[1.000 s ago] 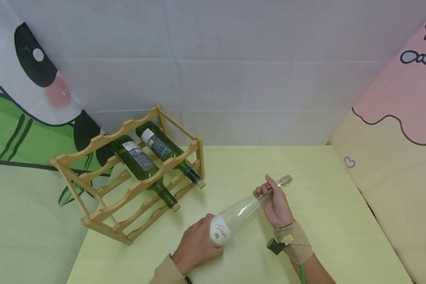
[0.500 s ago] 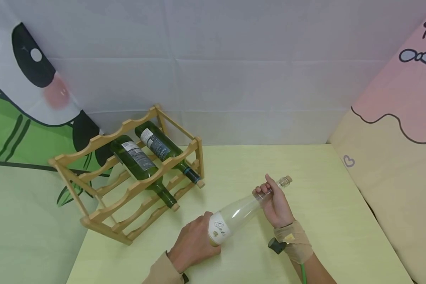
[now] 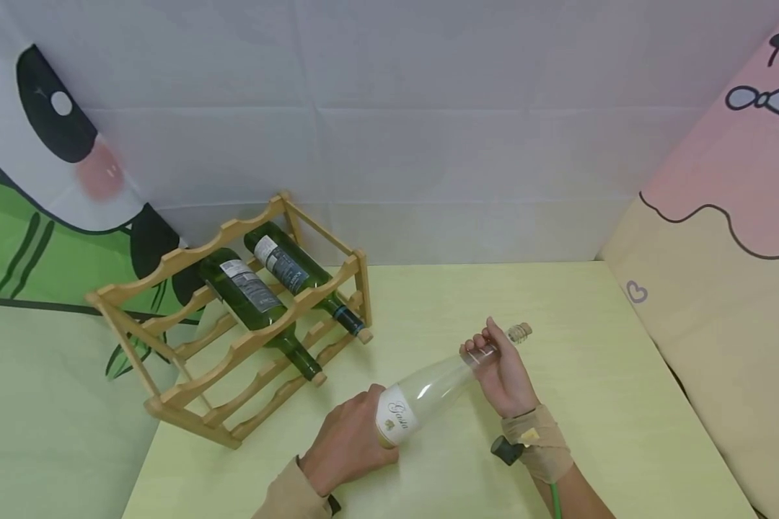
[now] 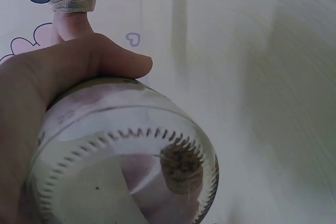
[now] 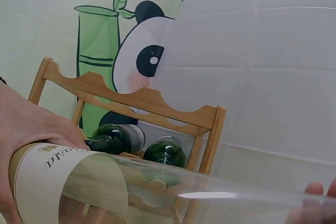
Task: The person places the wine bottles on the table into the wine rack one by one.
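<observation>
A clear glass bottle (image 3: pixel 431 389) with a white label and a cork in its mouth lies slantwise between both hands, neck up to the right. My left hand (image 3: pixel 350 436) grips its base end, the thumb along the near side. Around the neck curl the fingers of my right hand (image 3: pixel 503 371), just below the corked end. In the left wrist view the round ridged base of the bottle (image 4: pixel 126 156) faces the camera, and the cork shows through the glass. The right wrist view has the labelled body of the bottle (image 5: pixel 94 182) with the left hand (image 5: pixel 31 135) around its end.
To the left stands a wooden wine rack (image 3: pixel 191 393) on the pale yellow table (image 3: pixel 597 432). Two corked green bottles, a nearer one (image 3: pixel 247 292) and a farther one (image 3: pixel 285 259), lie on its upper level. Cartoon-printed cloth (image 3: pixel 428 144) closes off the back and sides.
The left hand and the bottle's base have shifted slightly left. My right hand keeps its hold on the neck, nearly in place. The head view has turned a little.
</observation>
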{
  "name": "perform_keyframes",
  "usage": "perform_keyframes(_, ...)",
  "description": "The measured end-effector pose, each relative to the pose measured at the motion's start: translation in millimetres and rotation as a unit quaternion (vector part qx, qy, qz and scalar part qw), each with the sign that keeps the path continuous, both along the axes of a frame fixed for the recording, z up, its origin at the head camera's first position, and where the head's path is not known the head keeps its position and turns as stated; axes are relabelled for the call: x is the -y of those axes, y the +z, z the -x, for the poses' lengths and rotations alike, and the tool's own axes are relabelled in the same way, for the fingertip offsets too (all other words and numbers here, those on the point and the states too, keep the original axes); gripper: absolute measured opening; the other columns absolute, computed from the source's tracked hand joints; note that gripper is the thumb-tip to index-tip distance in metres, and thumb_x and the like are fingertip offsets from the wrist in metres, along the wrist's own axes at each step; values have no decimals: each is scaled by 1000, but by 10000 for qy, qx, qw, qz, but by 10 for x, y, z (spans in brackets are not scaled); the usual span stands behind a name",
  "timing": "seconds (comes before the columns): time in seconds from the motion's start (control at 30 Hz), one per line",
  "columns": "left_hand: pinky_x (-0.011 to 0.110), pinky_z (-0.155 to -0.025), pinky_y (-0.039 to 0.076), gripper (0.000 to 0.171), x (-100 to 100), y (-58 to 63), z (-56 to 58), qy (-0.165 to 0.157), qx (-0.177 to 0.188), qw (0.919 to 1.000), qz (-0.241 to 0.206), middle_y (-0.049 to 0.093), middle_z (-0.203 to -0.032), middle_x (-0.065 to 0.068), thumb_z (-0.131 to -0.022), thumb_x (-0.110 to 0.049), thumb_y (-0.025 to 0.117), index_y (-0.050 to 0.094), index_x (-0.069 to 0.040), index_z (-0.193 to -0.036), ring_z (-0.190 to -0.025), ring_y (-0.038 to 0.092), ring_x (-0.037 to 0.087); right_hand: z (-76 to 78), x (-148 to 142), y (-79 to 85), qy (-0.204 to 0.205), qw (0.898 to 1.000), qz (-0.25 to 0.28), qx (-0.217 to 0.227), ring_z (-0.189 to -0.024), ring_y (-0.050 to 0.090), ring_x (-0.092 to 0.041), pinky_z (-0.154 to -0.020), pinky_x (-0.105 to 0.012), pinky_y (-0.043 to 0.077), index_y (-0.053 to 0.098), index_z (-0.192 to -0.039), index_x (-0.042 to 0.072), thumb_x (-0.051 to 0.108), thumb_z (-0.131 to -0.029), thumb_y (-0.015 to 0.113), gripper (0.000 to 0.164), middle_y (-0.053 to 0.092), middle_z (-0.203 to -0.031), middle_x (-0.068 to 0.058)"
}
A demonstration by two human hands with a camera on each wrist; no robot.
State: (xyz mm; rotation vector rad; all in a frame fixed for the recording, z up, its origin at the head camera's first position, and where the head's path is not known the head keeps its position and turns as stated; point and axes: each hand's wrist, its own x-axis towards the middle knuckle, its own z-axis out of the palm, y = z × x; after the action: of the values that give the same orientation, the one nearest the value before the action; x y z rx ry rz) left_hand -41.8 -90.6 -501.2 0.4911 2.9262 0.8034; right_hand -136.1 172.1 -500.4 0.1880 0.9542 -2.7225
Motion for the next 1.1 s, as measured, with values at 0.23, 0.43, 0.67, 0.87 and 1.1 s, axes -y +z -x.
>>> perform_keyframes(0.23, 20, -52, 39, 64, 30, 10, 15, -32, -108, 9999, -7, 52, -80, -10, -59, -34, 82, 54, -12, -113, -65, 51, 6, -2, -33, -6, -84, 9999, -96, -47, -80, 54, -16, -99, -37, 39, 50, -92, 13, 28, -106, 50, 20, 55, -82, 1)
perform_keyframes(0.43, 20, -52, 40, 66, 47, 43, 32, -119, -122, 9999, 23, 52, -81, -9, -59, -35, 83, 54, -10, -114, -66, 51, 6, 0, -70, 15, -153, 9998, -113, -46, -82, 57, -15, -103, -38, 37, 50, -93, 13, 28, -105, 52, 20, 56, -83, 2)
perform_keyframes(0.67, 20, -53, 39, 66, 67, 84, 57, -179, -183, 9995, 180, 53, -81, -8, -59, -36, 83, 54, -9, -113, -67, 52, 7, 7, -110, 31, -362, 9990, -206, -183, -82, 57, -16, -102, -39, 38, 50, -91, 14, 29, -104, 53, 20, 54, -83, 2)
perform_keyframes(0.87, 21, -53, 39, 65, 84, 111, 63, -225, -171, 9993, 238, 52, -80, -7, -60, -35, 83, 54, -9, -112, -66, 51, 7, 10, -186, 37, -396, 9981, -309, -369, -85, 58, -18, -102, -40, 38, 53, -88, 12, 27, -106, 50, 24, 58, -86, 1)
perform_keyframes(1.1, 20, -51, 38, 65, 132, 90, 42, -166, -261, 9991, 286, 52, -79, -8, -59, -36, 82, 54, -11, -111, -65, 51, 7, 18, -339, -1, -884, 9721, -1949, -961, -101, 61, -24, -102, -43, 39, 56, -112, 6, 28, -104, 54, 23, 63, -108, -5)
